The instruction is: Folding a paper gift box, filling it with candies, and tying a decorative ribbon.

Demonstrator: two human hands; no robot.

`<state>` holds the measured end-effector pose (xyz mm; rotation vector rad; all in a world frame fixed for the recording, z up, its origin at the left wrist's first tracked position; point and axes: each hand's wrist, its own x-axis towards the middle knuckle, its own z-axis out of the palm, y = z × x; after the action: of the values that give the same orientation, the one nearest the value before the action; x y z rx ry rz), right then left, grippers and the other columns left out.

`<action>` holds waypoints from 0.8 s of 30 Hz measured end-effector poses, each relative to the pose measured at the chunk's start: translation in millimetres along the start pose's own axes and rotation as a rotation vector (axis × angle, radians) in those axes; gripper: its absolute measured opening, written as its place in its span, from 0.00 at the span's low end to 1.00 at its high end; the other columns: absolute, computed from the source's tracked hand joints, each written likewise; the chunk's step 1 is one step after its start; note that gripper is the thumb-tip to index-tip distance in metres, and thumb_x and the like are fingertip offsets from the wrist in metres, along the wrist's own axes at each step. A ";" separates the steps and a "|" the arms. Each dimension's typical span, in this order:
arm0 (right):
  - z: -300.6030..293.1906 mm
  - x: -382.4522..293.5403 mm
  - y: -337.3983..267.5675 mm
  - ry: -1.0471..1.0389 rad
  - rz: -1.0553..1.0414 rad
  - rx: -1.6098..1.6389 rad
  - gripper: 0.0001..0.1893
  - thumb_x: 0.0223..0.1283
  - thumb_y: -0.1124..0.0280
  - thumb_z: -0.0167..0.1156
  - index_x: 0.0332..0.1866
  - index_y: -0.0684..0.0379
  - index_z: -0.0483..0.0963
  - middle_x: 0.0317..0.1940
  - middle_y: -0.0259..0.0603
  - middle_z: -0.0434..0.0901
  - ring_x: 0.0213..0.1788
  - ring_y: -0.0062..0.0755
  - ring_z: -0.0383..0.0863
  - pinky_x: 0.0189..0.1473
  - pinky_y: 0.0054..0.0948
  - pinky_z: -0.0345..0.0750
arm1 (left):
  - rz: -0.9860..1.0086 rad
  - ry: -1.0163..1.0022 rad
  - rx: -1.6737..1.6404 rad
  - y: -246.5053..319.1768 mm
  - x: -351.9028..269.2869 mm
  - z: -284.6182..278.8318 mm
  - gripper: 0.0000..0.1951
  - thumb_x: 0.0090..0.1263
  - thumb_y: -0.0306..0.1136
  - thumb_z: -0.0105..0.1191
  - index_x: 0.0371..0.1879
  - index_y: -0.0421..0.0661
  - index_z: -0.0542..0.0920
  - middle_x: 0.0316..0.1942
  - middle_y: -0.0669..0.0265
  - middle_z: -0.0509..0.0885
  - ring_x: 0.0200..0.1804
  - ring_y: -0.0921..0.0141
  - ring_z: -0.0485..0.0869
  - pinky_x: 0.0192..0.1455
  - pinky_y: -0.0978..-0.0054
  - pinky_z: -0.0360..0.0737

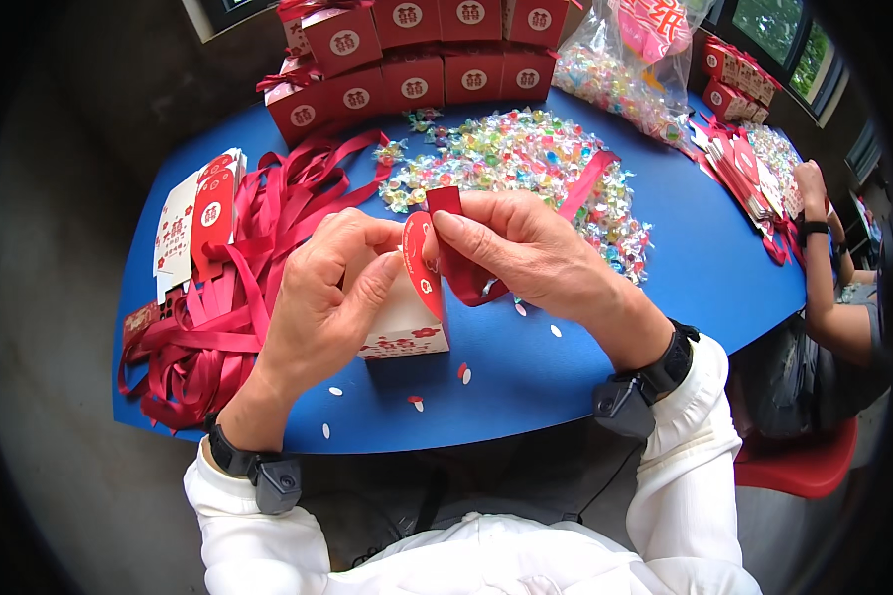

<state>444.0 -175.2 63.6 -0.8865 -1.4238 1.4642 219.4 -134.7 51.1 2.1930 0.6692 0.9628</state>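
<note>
A small white and red paper gift box with printed flowers stands on the blue table, its red rounded flap upright at the top. My left hand is around the box's left side, thumb and forefinger at the flap. Between the thumb and fingers of my right hand is a dark red satin ribbon, close against the flap; a loop of it hangs below the fingers. Whether the ribbon passes through the flap is hidden. A heap of wrapped candies lies behind my hands.
Loose red ribbons and flat unfolded boxes lie at left. Finished red boxes are stacked at the back, beside a clear bag of candies. Small paper bits dot the blue table. Another person's arm is at right.
</note>
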 end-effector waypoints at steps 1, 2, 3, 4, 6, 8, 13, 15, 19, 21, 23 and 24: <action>0.4 -0.6 -1.6 -0.013 0.002 0.034 0.12 0.78 0.64 0.55 0.44 0.63 0.80 0.31 0.28 0.80 0.31 0.10 0.74 0.30 0.16 0.73 | 0.005 -0.001 -0.001 0.7 -0.2 -0.1 0.08 0.77 0.28 0.55 0.49 0.37 0.81 0.43 0.65 0.81 0.47 0.75 0.80 0.50 0.78 0.76; -0.5 -0.4 0.1 -0.019 -0.010 0.006 0.12 0.78 0.65 0.55 0.44 0.63 0.80 0.31 0.28 0.80 0.32 0.10 0.75 0.31 0.16 0.73 | 0.009 -0.001 -0.002 1.2 -0.4 -0.1 0.09 0.77 0.28 0.55 0.49 0.37 0.81 0.43 0.66 0.80 0.47 0.75 0.80 0.50 0.78 0.76; -2.0 0.6 3.7 -0.025 -0.020 -0.019 0.12 0.78 0.65 0.55 0.45 0.63 0.80 0.32 0.29 0.81 0.32 0.11 0.75 0.32 0.16 0.74 | 0.005 -0.002 -0.002 0.8 -0.8 -0.3 0.09 0.77 0.29 0.56 0.49 0.37 0.81 0.43 0.66 0.80 0.47 0.75 0.80 0.50 0.77 0.76; -2.4 1.4 6.0 -0.032 -0.030 -0.045 0.12 0.78 0.65 0.55 0.45 0.63 0.80 0.33 0.29 0.81 0.33 0.11 0.76 0.32 0.16 0.74 | 0.001 -0.002 -0.003 0.3 -1.2 -0.6 0.09 0.77 0.29 0.56 0.49 0.37 0.81 0.43 0.66 0.80 0.47 0.75 0.80 0.51 0.77 0.76; 2.4 1.3 7.7 0.039 -0.053 -0.052 0.12 0.78 0.65 0.55 0.45 0.63 0.80 0.33 0.30 0.82 0.34 0.12 0.77 0.33 0.17 0.75 | -0.003 -0.004 -0.002 0.0 -1.4 -0.8 0.09 0.77 0.29 0.57 0.49 0.38 0.81 0.43 0.66 0.80 0.47 0.75 0.80 0.51 0.77 0.76; 4.1 1.8 9.9 0.070 -0.088 -0.051 0.12 0.78 0.65 0.54 0.45 0.63 0.80 0.34 0.31 0.82 0.35 0.13 0.77 0.34 0.17 0.75 | -0.002 -0.008 0.001 0.4 -1.4 0.0 0.10 0.77 0.30 0.57 0.50 0.38 0.81 0.43 0.66 0.80 0.47 0.75 0.80 0.51 0.78 0.76; 5.1 0.7 5.4 0.087 -0.132 -0.094 0.14 0.80 0.64 0.52 0.42 0.62 0.80 0.34 0.31 0.83 0.34 0.12 0.77 0.35 0.16 0.74 | 0.006 0.098 -0.077 -1.7 0.0 9.0 0.09 0.71 0.29 0.61 0.46 0.39 0.83 0.35 0.61 0.79 0.39 0.68 0.81 0.44 0.69 0.77; 10.0 -3.0 -4.3 0.060 -0.083 -0.046 0.16 0.80 0.63 0.51 0.42 0.62 0.80 0.32 0.30 0.82 0.34 0.11 0.76 0.35 0.16 0.74 | 0.003 0.099 -0.086 -1.2 -0.6 8.8 0.09 0.71 0.29 0.61 0.46 0.39 0.83 0.35 0.61 0.79 0.38 0.68 0.81 0.44 0.70 0.77; 5.2 -3.0 -11.0 -0.010 0.053 -0.131 0.19 0.81 0.60 0.49 0.41 0.62 0.81 0.28 0.29 0.80 0.32 0.12 0.74 0.35 0.18 0.73 | 0.014 0.092 -0.059 1.6 -0.8 5.9 0.09 0.71 0.29 0.61 0.47 0.40 0.83 0.34 0.62 0.79 0.38 0.68 0.81 0.44 0.70 0.77; 2.1 -1.5 -8.0 -0.050 0.057 -0.227 0.20 0.81 0.59 0.49 0.39 0.61 0.82 0.25 0.27 0.78 0.29 0.12 0.72 0.32 0.20 0.71 | 0.018 0.095 -0.060 2.5 -0.3 5.8 0.09 0.71 0.28 0.61 0.47 0.39 0.83 0.34 0.62 0.79 0.38 0.68 0.81 0.44 0.70 0.77; 2.5 0.6 -6.6 -0.099 -0.008 -0.331 0.21 0.80 0.58 0.49 0.37 0.60 0.82 0.24 0.27 0.78 0.25 0.11 0.70 0.28 0.21 0.69 | 0.006 0.106 -0.098 4.7 -0.1 7.4 0.09 0.71 0.28 0.61 0.47 0.39 0.83 0.33 0.62 0.79 0.38 0.68 0.81 0.44 0.70 0.77; 4.3 0.1 -3.9 -0.086 0.028 -0.300 0.21 0.79 0.54 0.52 0.35 0.58 0.81 0.22 0.21 0.71 0.23 0.08 0.65 0.25 0.17 0.62 | 0.024 0.110 -0.078 3.8 -0.3 8.1 0.09 0.71 0.28 0.61 0.47 0.39 0.83 0.34 0.62 0.79 0.38 0.68 0.81 0.44 0.70 0.77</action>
<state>440.4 -176.9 67.8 -1.0404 -1.7319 1.3426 226.2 -140.3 49.4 2.0962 0.6459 1.1098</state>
